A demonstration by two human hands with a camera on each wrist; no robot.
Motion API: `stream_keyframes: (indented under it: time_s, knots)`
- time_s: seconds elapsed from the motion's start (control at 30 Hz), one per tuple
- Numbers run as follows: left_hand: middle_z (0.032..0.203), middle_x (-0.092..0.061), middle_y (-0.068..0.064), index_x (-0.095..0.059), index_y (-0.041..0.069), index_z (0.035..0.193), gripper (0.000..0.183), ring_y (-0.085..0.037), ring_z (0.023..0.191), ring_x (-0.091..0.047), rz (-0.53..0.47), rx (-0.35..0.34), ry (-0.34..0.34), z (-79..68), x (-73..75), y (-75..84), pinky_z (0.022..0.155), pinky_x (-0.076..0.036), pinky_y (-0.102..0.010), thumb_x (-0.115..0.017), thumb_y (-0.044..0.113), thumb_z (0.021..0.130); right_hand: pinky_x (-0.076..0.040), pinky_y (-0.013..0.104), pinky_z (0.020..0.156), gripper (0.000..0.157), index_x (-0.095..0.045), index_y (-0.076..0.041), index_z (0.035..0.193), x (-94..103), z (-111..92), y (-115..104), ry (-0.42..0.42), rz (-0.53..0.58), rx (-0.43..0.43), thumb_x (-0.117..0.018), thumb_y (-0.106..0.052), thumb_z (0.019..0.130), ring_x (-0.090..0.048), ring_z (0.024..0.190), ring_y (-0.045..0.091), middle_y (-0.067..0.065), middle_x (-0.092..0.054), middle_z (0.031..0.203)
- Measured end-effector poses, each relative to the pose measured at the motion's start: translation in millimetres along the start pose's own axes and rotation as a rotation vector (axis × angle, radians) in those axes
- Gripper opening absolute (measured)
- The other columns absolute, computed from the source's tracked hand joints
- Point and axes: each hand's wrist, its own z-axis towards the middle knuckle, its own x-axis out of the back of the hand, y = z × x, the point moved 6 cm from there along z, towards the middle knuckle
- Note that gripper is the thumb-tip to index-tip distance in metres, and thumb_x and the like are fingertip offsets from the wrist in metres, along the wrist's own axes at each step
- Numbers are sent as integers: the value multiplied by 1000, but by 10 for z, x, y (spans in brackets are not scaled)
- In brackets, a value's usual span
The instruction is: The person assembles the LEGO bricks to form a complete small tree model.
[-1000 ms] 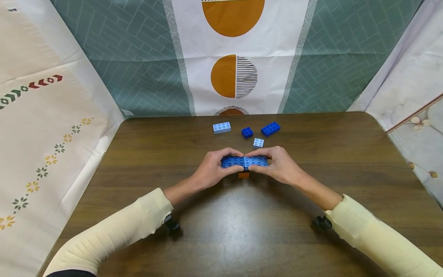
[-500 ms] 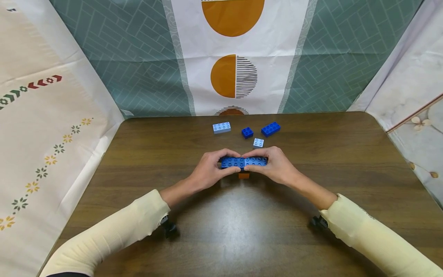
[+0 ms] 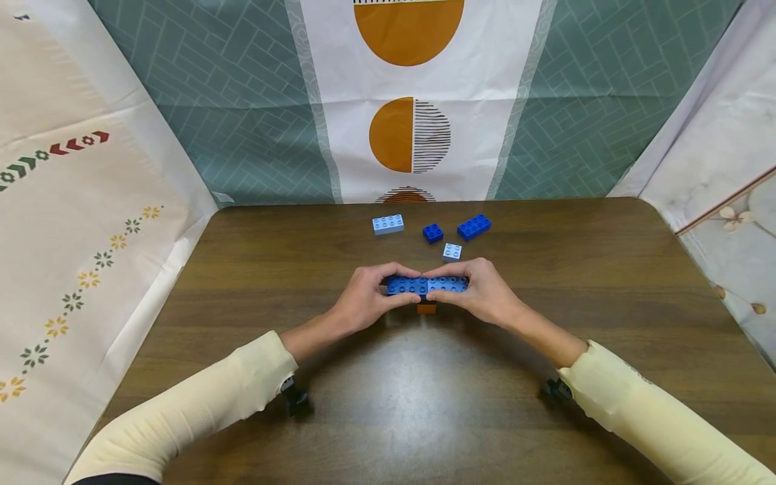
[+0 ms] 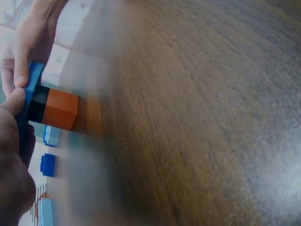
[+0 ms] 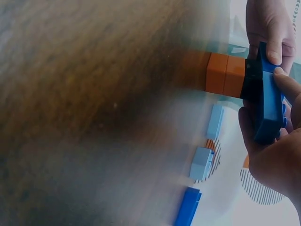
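Left hand (image 3: 364, 295), right hand (image 3: 492, 289) pinch blue bricks (image 3: 407, 285); wrist views best show perhaps-black brick (image 5: 251, 80) beneath; both hands shifted slightly toward nine o'clock.

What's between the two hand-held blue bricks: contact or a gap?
Touching: head view shows the darker blue brick and lighter blue brick meeting end to end, no gap.

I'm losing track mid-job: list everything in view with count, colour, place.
Top bricks: 2, darker and lighter blue, abutting atop stack
Dark block: 1, blackish, beneath them
Orange bricks: 2, orange, stack's base
Pale bricks: 2, light blue, beyond stack
Loose blue bricks: 2, blue, beyond stack
Table: 1, brown, beneath
Backdrop: 1, green, white, orange, behind table
Side coverings: 2, pale, left and right
Sleeves: 2, pale yellow, arms
Wrist devices: 2, dark, below sleeves
Left grip: 1, holding darker top brick
Right grip: 1, holding lighter top brick
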Motion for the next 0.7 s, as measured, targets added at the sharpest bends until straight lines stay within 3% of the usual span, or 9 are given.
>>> stream_keyframes:
  time_s: [0.27,0.4,0.5,0.6,0.7]
  knots:
    - [123,-76,-2,-75,12,127,34,-10,99,-71,15,7,2,-21,-6,6,87,-61,-26,-83,22,95,-59,26,77,33,-81,-9,122,-1,3,-5,3,-2,18,-88,-17,90,-71,91,19,4,-80,110]
    - [126,-74,1,-73,13,130,33,-11,106,-70,-14,-25,-56,4,11,-16,93,-59,-32,-79,25,99,-60,27,76,33,-81,-9,122,-1,5,2,1,8,21,-88,-17,90,-71,90,20,4,-80,110]
    - [129,-72,3,-71,14,133,30,-13,116,-67,-50,-11,-86,58,90,-81,101,-56,-39,-70,28,106,-60,27,74,33,-81,-8,122,-2,7,14,1,19,14,-88,-16,90,-70,88,20,5,-80,110]
    - [134,-71,0,-69,12,137,33,-18,123,-66,-66,28,-48,158,243,-193,108,-52,-45,-63,30,110,-58,26,69,33,-81,-8,121,-3,7,23,3,17,2,-89,-17,90,-68,87,22,6,-80,110]
    - [140,-69,-7,-65,8,142,38,-27,127,-66,-46,58,40,282,425,-349,110,-51,-47,-66,27,108,-56,26,65,33,-81,-8,121,-1,5,31,6,8,-10,-89,-17,89,-65,87,23,5,-80,110]
